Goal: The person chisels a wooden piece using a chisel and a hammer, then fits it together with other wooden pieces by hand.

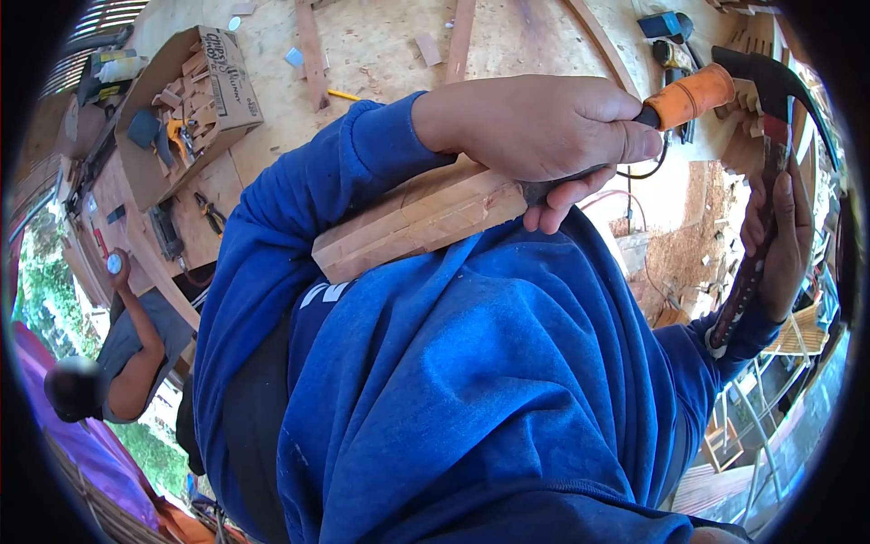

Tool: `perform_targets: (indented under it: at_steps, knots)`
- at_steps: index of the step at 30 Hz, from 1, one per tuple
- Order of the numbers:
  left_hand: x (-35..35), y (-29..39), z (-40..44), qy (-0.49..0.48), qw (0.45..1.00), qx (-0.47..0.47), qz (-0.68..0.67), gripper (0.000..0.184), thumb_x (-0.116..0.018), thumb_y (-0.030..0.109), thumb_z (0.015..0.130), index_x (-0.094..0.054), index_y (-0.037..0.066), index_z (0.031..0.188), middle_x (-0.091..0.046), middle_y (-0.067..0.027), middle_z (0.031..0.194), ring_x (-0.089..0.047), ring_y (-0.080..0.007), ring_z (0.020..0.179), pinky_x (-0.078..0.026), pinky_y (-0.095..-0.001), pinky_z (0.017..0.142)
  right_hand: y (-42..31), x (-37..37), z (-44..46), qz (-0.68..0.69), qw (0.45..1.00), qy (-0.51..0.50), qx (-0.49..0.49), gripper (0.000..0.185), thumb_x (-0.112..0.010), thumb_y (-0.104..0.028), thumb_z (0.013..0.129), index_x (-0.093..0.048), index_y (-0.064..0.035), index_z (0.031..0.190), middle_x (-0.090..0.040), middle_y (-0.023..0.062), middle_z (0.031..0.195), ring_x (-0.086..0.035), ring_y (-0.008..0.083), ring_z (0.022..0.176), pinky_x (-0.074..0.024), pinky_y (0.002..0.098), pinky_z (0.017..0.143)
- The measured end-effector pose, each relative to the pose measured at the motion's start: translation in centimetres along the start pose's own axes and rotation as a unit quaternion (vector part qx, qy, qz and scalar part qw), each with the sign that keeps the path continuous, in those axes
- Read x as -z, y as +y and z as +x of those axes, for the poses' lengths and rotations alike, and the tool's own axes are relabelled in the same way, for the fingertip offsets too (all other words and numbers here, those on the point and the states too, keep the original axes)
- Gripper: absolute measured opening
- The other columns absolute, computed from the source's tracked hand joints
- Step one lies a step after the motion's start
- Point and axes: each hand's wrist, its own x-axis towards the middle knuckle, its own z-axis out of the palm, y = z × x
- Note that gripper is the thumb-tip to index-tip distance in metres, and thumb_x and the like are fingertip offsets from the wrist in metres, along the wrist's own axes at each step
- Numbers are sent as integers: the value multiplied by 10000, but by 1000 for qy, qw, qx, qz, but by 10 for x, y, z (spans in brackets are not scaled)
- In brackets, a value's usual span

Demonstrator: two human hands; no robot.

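Two hands are working above a blue sweater (471, 363), each closing on something. The left hand (544, 136) is holding an orange-handled tool (693, 98) in a narrow grip, its thumb lying along the dark part and its fingers curling beneath. A wood block (421, 227) is lying slantwise between the left forearm and the sweater, with one end meeting the tool's dark lower part. The right hand (781, 231) is gripping a claw hammer (775, 136) by its handle, fingers wrapped around it. The hammer's head is standing close to the tool's orange end; whether they are touching, I cannot tell.

Beyond the hands, a bench (385, 54) is bearing wood strips (460, 41) and a yellow pencil (343, 95). Toward the left, pliers (210, 214) are lying near a cardboard box (237, 82), which is holding offcuts (195, 68) and an orange-handled tool. Farther left, another person (136, 363) is reaching toward the bench.
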Motion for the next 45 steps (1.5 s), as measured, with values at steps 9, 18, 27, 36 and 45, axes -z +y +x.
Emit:
perform_targets:
  at_steps: [9, 18, 27, 36, 45]
  knots:
    - [-3, 0, 0, -6, 1000, -1, -11, 467, -396, 423, 1040, -454, 52, 763, -528, -69, 498, -574, -152, 416, -458, -248, 408, -4, -4, -3, -5, 998, -56, -10, 475, -470, -231, 1037, -381, -37, 1462, -545, 33, 836, -425, 24, 512, -383, 149, 445]
    - [2, -1, 1, -37, 999, -24, 31, 391, -364, 343, 1058, -472, 2, 899, -555, -47, 535, -604, -153, 442, -501, -265, 441, 1, -4, -18, -23, 1000, -11, 6, 495, -493, -272, 1026, -402, -29, 1448, -554, 35, 825, -458, 29, 494, -384, 146, 426]
    - [2, -3, 0, -28, 997, -42, 57, 373, -386, 342, 1051, -484, -7, 963, -590, -58, 552, -610, -154, 442, -484, -264, 436, 3, -7, -12, -43, 999, 24, 15, 495, -488, -246, 1028, -382, -22, 1456, -558, 37, 805, -472, 29, 499, -409, 146, 449]
    - [2, -6, -3, -20, 997, -40, 67, 377, -394, 344, 1049, -492, -14, 991, -589, -63, 552, -612, -150, 451, -480, -266, 439, 11, -22, -18, -32, 999, -27, 19, 492, -479, -237, 1033, -368, -39, 1470, -546, 32, 816, -436, 15, 483, -383, 143, 429]
    - [3, -7, -4, -32, 996, -44, 69, 369, -402, 349, 1048, -494, -3, 986, -589, -61, 551, -612, -157, 461, -483, -270, 455, -2, -23, -11, -17, 999, -23, -18, 510, -475, -247, 1034, -347, -29, 1477, -541, 22, 816, -425, 14, 490, -377, 145, 428]
